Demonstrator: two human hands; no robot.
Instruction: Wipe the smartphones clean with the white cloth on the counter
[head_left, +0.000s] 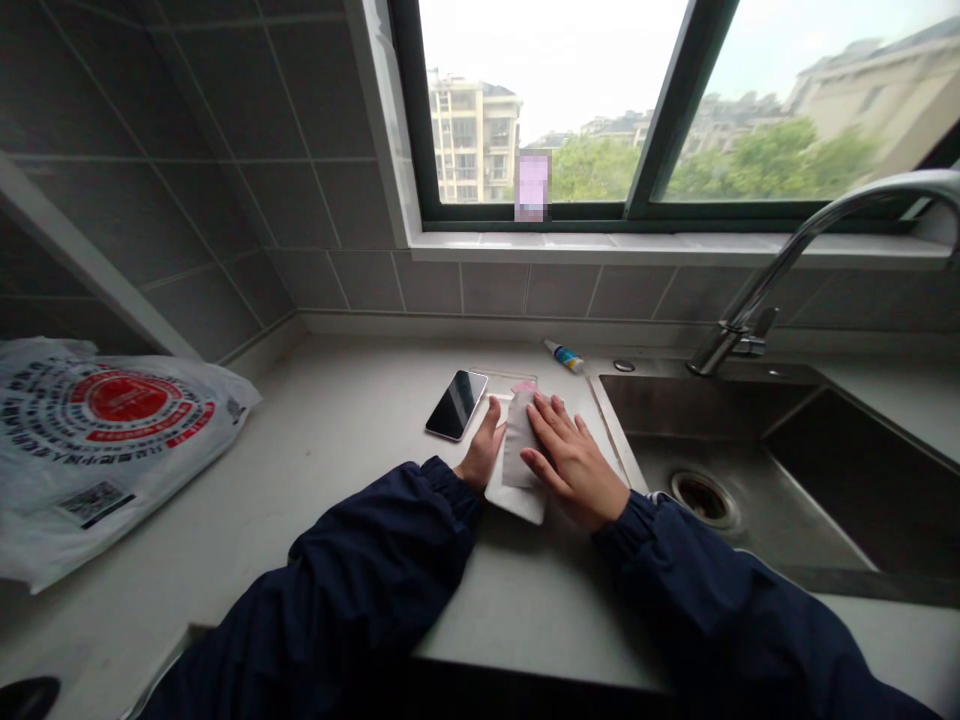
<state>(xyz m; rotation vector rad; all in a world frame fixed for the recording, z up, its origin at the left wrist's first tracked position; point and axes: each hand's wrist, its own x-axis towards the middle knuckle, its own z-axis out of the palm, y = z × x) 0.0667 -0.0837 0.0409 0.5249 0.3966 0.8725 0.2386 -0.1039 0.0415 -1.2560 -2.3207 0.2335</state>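
Note:
A flat white rectangular box or tray point(517, 500) is tilted a little at the middle of the counter. Along its left edge, my left hand point(480, 452) grips it with the thumb raised; the other fingers are partly hidden. On top of it lies a pale grey sheet point(519, 450), paper or cloth, I cannot tell which. My right hand point(574, 460) rests on this sheet with its fingers stretched out. Something small and pink point(523, 386) shows at the sheet's far end. Just left of the box lies a smartphone point(457, 405), its dark screen facing up.
A small white-and-blue tube point(564, 356) lies near the back wall. To the right is a steel sink point(795, 510) with a curved faucet point(795, 250). A printed white plastic bag point(150, 480) sits on the counter point(337, 420) at left. A window stands behind.

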